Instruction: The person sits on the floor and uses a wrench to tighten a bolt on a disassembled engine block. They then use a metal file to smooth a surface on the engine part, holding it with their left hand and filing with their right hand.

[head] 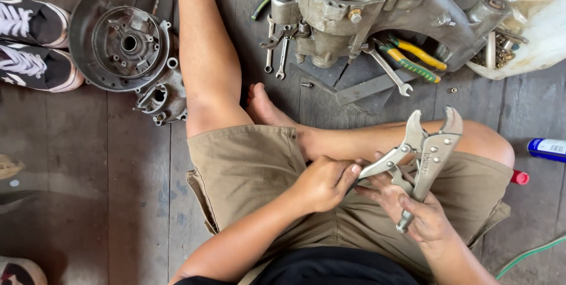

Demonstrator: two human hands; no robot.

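I sit on a dark wooden floor with my legs out, and both hands meet over my lap. My right hand [413,211] grips the handle of silver locking pliers [425,152] whose jaws gape toward the top of the view. My left hand [323,182] pinches the tip of the pliers' other, released lever. Nothing sits between the jaws.
A grey engine casing [377,7] lies ahead with wrenches [277,49] and yellow-green pliers [413,58] under it. A round engine cover [121,46] sits left of my leg, beside black-and-white sneakers [32,43]. At right are a white plastic container [533,22], a blue spray can [547,149] and a green hose [527,255].
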